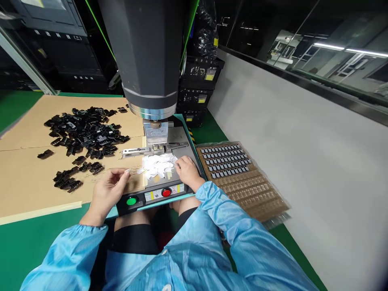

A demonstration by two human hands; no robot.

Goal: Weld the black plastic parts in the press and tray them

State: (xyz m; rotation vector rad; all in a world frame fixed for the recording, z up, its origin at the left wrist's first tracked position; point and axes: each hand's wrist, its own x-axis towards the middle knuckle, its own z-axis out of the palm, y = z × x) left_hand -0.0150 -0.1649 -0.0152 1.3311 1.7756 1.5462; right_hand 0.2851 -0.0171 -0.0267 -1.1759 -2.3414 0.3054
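Note:
My left hand is just left of the machine base, thumb and fingertips pinched on a small pale piece. A heap of thin white pieces lies on the metal machine bed in front of the fixture. My right hand rests at the heap's right edge, its fingers closed on a thin metal tool that looks like tweezers; the tips reach towards the white pieces. Above the fixture hangs the metal head of the machine.
Many black plastic parts are piled on the cardboard at left. A green button and a red button sit on the front panel. At right, a tray holds rows of grey parts. Black crates stand behind.

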